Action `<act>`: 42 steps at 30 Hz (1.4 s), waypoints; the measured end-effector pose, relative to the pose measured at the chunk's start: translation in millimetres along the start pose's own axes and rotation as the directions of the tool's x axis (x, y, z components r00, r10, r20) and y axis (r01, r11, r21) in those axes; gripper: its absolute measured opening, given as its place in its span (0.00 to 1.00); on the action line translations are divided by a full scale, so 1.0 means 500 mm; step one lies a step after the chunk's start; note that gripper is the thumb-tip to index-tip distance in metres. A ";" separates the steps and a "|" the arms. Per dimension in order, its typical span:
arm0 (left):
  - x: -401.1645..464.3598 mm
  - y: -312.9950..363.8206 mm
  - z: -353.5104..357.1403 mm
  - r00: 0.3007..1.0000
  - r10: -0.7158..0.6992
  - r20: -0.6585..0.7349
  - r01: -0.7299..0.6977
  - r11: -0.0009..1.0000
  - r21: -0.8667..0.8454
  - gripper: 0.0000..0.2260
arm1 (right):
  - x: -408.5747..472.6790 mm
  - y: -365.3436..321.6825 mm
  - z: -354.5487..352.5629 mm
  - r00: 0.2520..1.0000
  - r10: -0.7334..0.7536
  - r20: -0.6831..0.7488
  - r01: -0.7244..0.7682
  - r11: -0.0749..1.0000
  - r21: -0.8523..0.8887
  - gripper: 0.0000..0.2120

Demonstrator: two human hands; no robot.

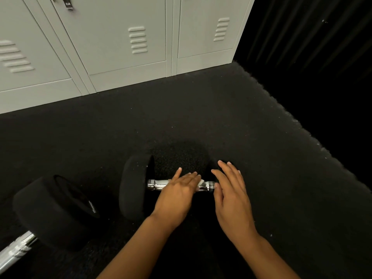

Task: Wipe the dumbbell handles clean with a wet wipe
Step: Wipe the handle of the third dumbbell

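Lying on the black floor point(201, 117), a dumbbell point(134, 186) is seen with its chrome handle point(156, 184) crosswise. A white wet wipe point(201, 183) is pressed onto the handle by the left hand point(178, 195), fingers straight and together. The right hand point(231, 196) is held flat and spread at the handle's right end, over the far weight. A second dumbbell point(54, 212) is seen lower left, near grey lockers point(120, 47).

Open black floor point(201, 117) lies beyond the dumbbell point(133, 188) and to its right. A second dumbbell point(54, 212) crowds the left, and lockers point(112, 47) wall the far side.
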State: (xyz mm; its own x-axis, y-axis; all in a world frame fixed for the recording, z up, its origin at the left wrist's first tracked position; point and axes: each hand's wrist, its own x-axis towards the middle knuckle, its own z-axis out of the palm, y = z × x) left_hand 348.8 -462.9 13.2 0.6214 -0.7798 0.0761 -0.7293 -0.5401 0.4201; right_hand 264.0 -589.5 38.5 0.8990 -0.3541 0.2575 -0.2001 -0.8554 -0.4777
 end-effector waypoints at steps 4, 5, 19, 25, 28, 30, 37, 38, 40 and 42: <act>-0.018 0.004 0.011 0.998 0.061 -0.001 -0.061 0.996 0.059 0.24 | -0.009 -0.003 -0.001 1.000 -0.004 -0.007 0.004 1.000 0.008 0.19; -0.016 0.000 0.006 0.998 0.062 0.015 -0.063 0.998 0.031 0.24 | -0.013 -0.003 -0.001 1.000 -0.011 -0.009 0.011 1.000 0.006 0.19; 0.046 0.030 0.001 0.994 -0.105 -0.001 0.105 0.994 0.019 0.11 | -0.008 -0.003 -0.001 1.000 -0.023 -0.002 0.023 1.000 -0.012 0.20; -0.002 0.049 0.043 0.997 0.032 -0.065 -0.029 0.998 0.048 0.21 | -0.004 -0.002 0.002 1.000 -0.013 -0.009 0.013 1.000 -0.008 0.20; 0.025 0.038 0.049 0.993 0.014 -0.114 -0.007 0.998 0.061 0.13 | -0.005 -0.001 0.003 1.000 -0.028 -0.005 0.028 0.999 -0.045 0.20; 0.043 0.038 0.052 0.992 -0.044 -0.117 0.050 0.998 0.046 0.12 | -0.002 -0.002 0.001 1.000 -0.024 -0.004 0.024 0.998 -0.060 0.21; -0.014 0.039 0.047 0.991 0.066 -0.115 -0.058 0.996 0.069 0.19 | -0.004 -0.012 0.007 0.999 0.010 0.041 -0.001 0.978 -0.209 0.24; -0.001 0.031 0.046 0.991 0.055 -0.119 -0.047 0.996 0.072 0.18 | -0.005 -0.011 0.009 0.999 0.013 0.050 -0.001 0.973 -0.230 0.24; 0.025 0.024 0.045 0.995 0.000 -0.096 0.004 0.999 0.046 0.15 | -0.006 -0.009 0.010 0.997 0.019 0.068 -0.001 0.964 -0.264 0.25; 0.022 0.027 0.050 0.997 -0.009 -0.072 0.010 1.000 0.016 0.15 | -0.004 -0.010 0.009 0.996 0.036 0.077 -0.011 0.954 -0.299 0.25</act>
State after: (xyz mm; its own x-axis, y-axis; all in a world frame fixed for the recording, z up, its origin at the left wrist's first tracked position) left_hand 338.7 -486.7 -2.8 0.6467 -0.7503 0.1371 -0.7275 -0.5528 0.4064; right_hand 265.1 -583.0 36.6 0.9185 -0.3545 0.1752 -0.3174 -0.9252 -0.2078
